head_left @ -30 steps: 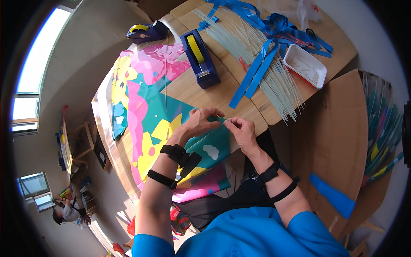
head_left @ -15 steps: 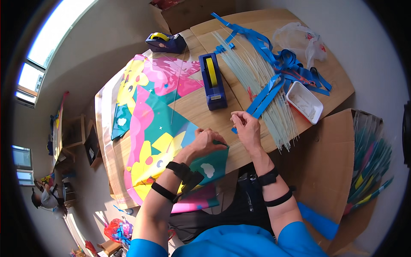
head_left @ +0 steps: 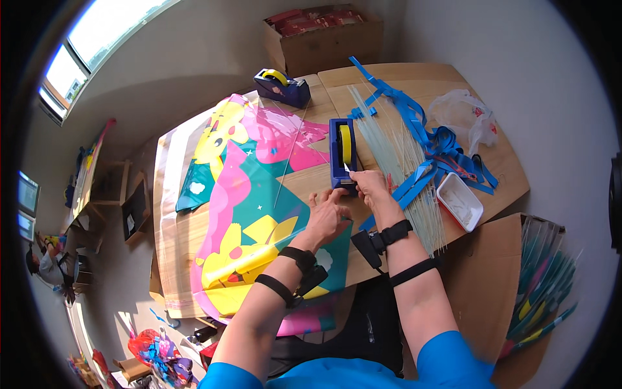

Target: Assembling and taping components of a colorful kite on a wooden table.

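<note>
My right hand (head_left: 372, 188) is closed in a pinch at the front end of a dark blue tape dispenser (head_left: 335, 152) with a yellow roll. A small shiny whitish piece of tape (head_left: 346, 168) sticks up at its fingertips. Just left of it, my left hand (head_left: 326, 219) has its fingers spread over the edge of a printed kite sheet (head_left: 259, 181). The sheet is teal, pink and yellow with a cartoon figure, and its near end hangs off the table. A thin rod (head_left: 289, 159) lies across the sheet.
A second tape dispenser (head_left: 283, 89) stands farther back. Pale thin rods (head_left: 395, 149), blue ribbon (head_left: 414, 120), a plastic bag (head_left: 463, 117) and a white tray (head_left: 460, 202) lie at right. Cardboard boxes stand behind (head_left: 317, 48) and right (head_left: 476, 279). Another person (head_left: 52, 262) is far left.
My right hand has moved forward to the dispenser's front end. The fingers of my left hand have spread from their hold at the sheet's edge. The view has shifted, showing more of the back box.
</note>
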The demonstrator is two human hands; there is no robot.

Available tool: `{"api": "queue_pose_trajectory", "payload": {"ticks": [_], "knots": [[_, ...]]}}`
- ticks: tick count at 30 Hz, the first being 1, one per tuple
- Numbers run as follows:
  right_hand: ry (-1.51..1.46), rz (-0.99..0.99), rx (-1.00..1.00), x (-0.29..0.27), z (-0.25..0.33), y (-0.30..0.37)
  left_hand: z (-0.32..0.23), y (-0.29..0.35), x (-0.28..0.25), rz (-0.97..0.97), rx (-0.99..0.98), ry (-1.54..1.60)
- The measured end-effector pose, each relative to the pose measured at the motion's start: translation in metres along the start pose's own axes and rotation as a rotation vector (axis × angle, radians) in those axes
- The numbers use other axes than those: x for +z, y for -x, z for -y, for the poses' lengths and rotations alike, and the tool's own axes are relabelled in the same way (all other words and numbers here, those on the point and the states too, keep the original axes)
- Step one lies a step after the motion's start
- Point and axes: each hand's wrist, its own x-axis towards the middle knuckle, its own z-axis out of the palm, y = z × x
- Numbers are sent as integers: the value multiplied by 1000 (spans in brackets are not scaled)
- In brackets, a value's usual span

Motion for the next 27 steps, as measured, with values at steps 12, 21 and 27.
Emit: {"api": "queue_pose_trajectory", "payload": {"ticks": [12,21,27], "knots": [[-309,83,-27,2,-34,43,4,0,-1,-38,-26,-69],[343,-34,12,1,-75,25,8,2,-26,46,-29,85],[493,-131,-1027,-32,-53,123,4,35,-78,137,-105,486]]}}
